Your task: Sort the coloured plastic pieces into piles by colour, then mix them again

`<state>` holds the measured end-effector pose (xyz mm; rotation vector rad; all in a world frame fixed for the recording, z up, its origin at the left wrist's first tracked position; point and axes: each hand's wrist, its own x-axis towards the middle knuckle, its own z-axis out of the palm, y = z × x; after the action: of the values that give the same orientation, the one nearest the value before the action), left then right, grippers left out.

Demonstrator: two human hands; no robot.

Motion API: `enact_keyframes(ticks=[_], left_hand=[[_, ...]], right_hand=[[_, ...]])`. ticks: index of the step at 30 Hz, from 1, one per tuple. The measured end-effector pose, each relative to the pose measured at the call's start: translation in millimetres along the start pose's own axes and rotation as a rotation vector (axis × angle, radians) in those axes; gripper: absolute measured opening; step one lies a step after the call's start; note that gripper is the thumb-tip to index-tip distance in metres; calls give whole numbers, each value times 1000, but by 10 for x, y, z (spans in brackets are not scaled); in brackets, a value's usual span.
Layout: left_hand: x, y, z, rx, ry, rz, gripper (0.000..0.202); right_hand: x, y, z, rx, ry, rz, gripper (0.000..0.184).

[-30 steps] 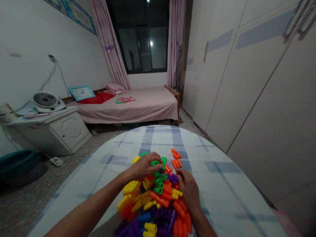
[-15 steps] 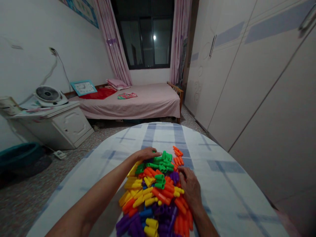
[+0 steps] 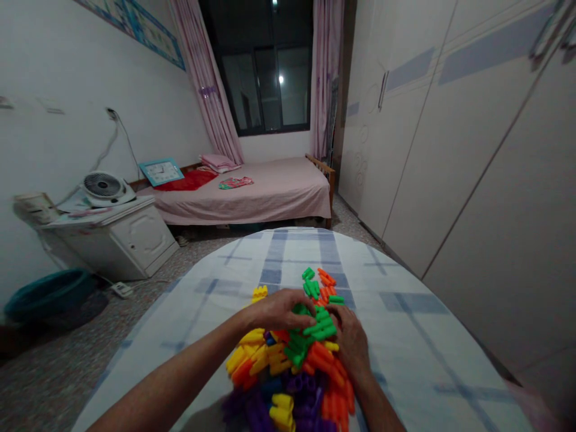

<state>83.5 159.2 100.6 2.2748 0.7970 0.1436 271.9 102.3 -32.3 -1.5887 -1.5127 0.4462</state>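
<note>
A heap of plastic tube-shaped pieces (image 3: 288, 372) in orange, yellow, purple and green lies on the checked cloth (image 3: 405, 336). My left hand (image 3: 281, 309) rests curled on the top of the heap, fingers bent over a bunch of green pieces (image 3: 315, 327). My right hand (image 3: 351, 342) lies on the heap's right side, fingers against the same green bunch. A few green pieces (image 3: 311, 285) and orange pieces (image 3: 326, 279) lie just beyond the hands. Whether either hand grips a piece is not clear.
The cloth-covered round surface ends ahead at a speckled floor. Beyond stands a bed (image 3: 252, 195) with pink sheets, a white cabinet (image 3: 121, 237) with a fan (image 3: 105, 187) at left, a teal basin (image 3: 45, 294) on the floor, and wardrobe doors (image 3: 450, 150) along the right.
Both hands have drawn back toward me with the green pieces gathered between them. A few green pieces now lie farther out by the orange ones.
</note>
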Motion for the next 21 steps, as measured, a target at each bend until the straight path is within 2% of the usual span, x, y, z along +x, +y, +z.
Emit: enact_keyframes(ticks=[3, 5, 8, 10, 11, 13, 15, 18, 21], left_hand=[[-229, 160, 0, -32, 23, 92, 33], [-360, 114, -4, -90, 107, 121, 33], [-532, -230, 24, -83, 394, -4, 35], [-639, -569, 85, 8, 608, -200, 40], [-688, -733, 127, 45, 671, -303, 44], [-765, -986, 220, 63, 672, -447, 48], [-798, -1097, 305, 62, 622, -505, 52], [-744, -1052, 379, -2, 592, -539, 55], [-603, -939, 404, -154, 581, -488, 53]], right_hand=[[-7, -12, -13, 7, 0, -8, 26], [-7, -17, -21, 12, 1, -15, 26], [-4, -9, -24, 20, -5, -18, 27], [-3, 0, -23, 25, -5, -19, 28], [-3, 2, -22, 26, -4, -19, 29], [-3, 0, -26, 23, -7, -17, 29], [-3, -8, -34, 12, -15, -7, 30], [1, -15, -42, 2, -26, 1, 30], [3, -5, -38, 6, -27, 4, 30]])
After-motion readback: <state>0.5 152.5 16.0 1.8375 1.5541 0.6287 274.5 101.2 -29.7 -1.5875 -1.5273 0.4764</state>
